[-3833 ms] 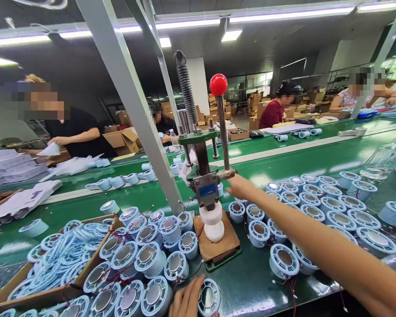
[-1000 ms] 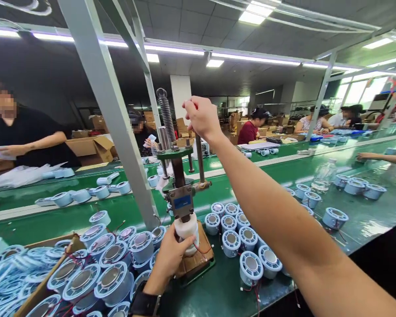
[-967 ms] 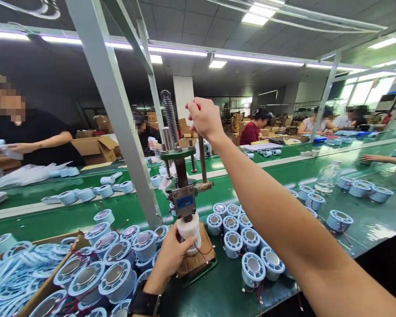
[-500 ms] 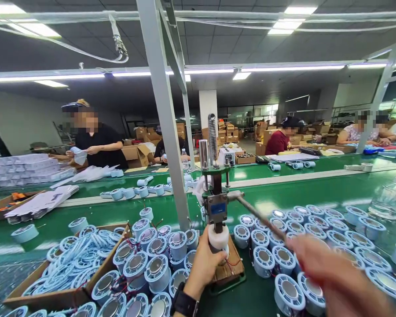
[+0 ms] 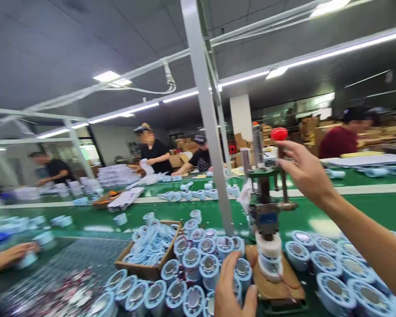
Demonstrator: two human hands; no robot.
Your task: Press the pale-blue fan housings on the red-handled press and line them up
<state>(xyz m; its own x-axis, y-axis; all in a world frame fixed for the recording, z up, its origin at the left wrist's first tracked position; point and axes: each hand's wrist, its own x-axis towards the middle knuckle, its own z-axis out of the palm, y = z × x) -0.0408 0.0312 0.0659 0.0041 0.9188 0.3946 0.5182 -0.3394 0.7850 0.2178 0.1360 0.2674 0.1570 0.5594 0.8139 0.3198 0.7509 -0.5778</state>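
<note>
A small hand press (image 5: 266,216) stands on a wooden base (image 5: 284,288), its lever upright and topped by a red knob (image 5: 279,133). Under its white die (image 5: 268,245) sits a pale blue round part (image 5: 269,267). My right hand (image 5: 305,171) is at the lever just below the knob, fingers loosely spread against the rod. My left hand (image 5: 232,288) is low in view, left of the base, curled on one of several blue round parts (image 5: 242,269) crowded there.
A cardboard box (image 5: 141,268) of blue rings lies on the green belt (image 5: 317,215). A slanted grey post (image 5: 209,141) rises just behind the parts. More blue parts (image 5: 333,290) lie to the right. Another person's hand (image 5: 9,255) works at far left; several people stand behind.
The lever, pulled down half a second ago, has risen upright with my right hand on it. My left hand has left the white die for the blue parts. The view has swung left.
</note>
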